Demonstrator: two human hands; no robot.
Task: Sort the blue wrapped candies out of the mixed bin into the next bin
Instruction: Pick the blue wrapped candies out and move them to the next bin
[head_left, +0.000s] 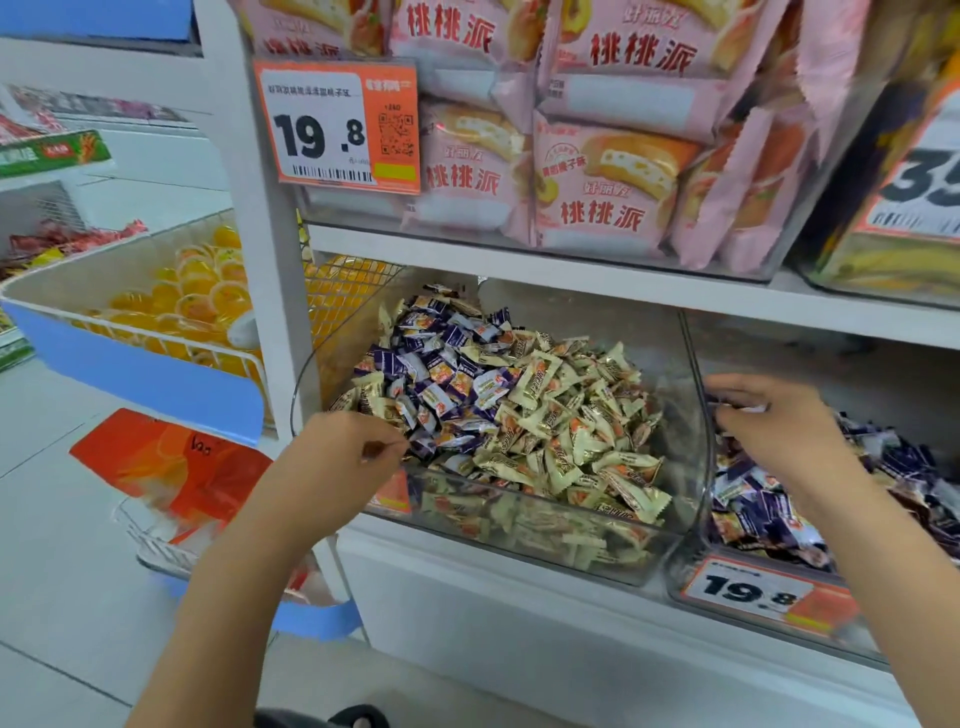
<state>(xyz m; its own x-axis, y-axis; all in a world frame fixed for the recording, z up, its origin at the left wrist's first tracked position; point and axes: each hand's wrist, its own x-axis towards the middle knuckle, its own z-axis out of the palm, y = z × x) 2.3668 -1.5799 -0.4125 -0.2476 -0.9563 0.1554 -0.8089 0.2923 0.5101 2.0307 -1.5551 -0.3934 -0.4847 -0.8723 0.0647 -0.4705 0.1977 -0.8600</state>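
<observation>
A clear mixed bin on the lower shelf holds a heap of blue wrapped candies at its back left and cream wrapped candies at the front and right. My left hand is at the bin's front left corner, its fingertips pinching a blue candy at the heap's edge. To the right stands the adjacent clear bin with blue candies piled in it. My right hand hovers over that bin, fingers curled around blue candies.
Pink cake packs fill the shelf above, behind an orange 19.8 price tag. Another 19.8 tag hangs on the right bin. A wire basket of yellow jelly cups stands at the left. An orange package lies lower left.
</observation>
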